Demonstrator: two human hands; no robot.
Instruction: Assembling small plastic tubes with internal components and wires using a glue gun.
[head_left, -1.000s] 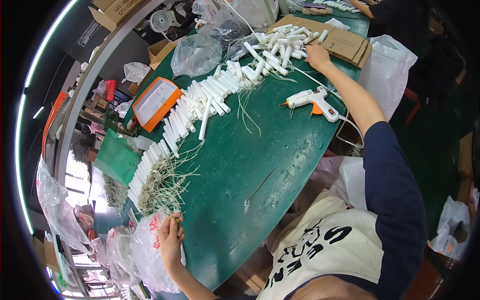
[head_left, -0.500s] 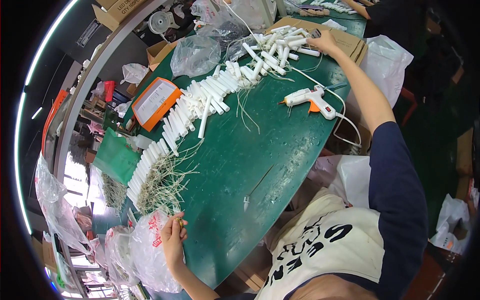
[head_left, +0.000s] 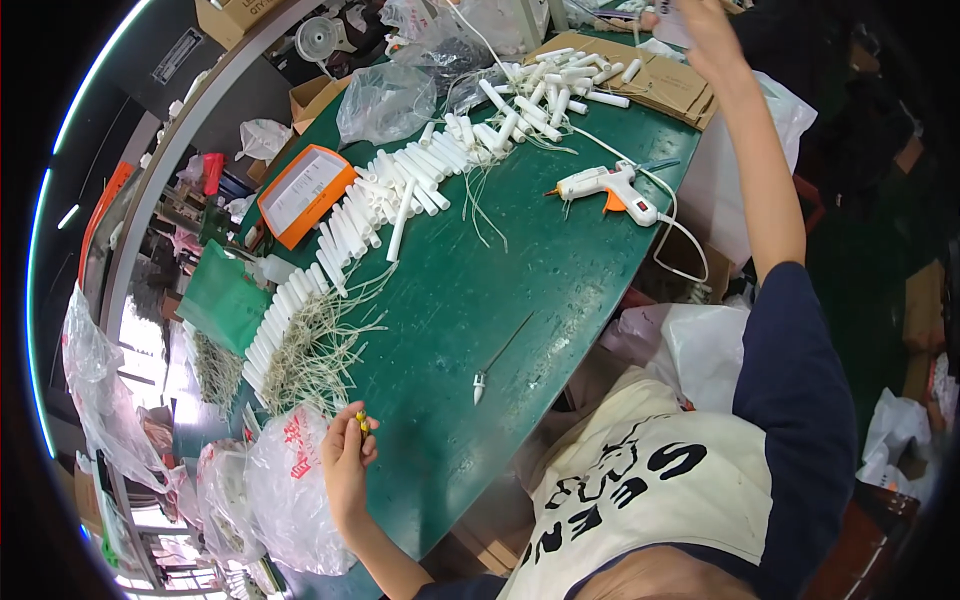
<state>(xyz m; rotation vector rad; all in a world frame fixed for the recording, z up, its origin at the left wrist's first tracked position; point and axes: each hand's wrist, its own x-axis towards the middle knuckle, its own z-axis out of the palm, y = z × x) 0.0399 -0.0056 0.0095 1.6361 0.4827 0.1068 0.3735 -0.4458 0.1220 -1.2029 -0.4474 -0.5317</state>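
My left hand (head_left: 345, 465) is closed in a pinch on a small yellow piece (head_left: 362, 420), over the table's near left edge. Far off at the top right, my right hand (head_left: 708, 42) reaches past the cardboard. Its fingers are curled at a pale thing (head_left: 672, 22) that is blurred and partly cut by the frame edge. Many white tubes (head_left: 352, 228) lie in a long curved row on the green table, with thin pale wires (head_left: 318, 350) trailing from the near ones. A small white bulb-like tip with a wire (head_left: 479, 388) rests alone mid-table.
A white and orange glue gun (head_left: 610, 190) lies at the right, its cord hanging over the edge. An orange-rimmed box (head_left: 306, 196), a green sheet (head_left: 226, 300) and clear plastic bags (head_left: 300, 490) line the left side. Flat cardboard (head_left: 660, 85) sits at the far end.
My right hand has moved farther away and up, off the far tubes, and now has a pale thing at its fingers. My left hand keeps the yellow piece, nearly still.
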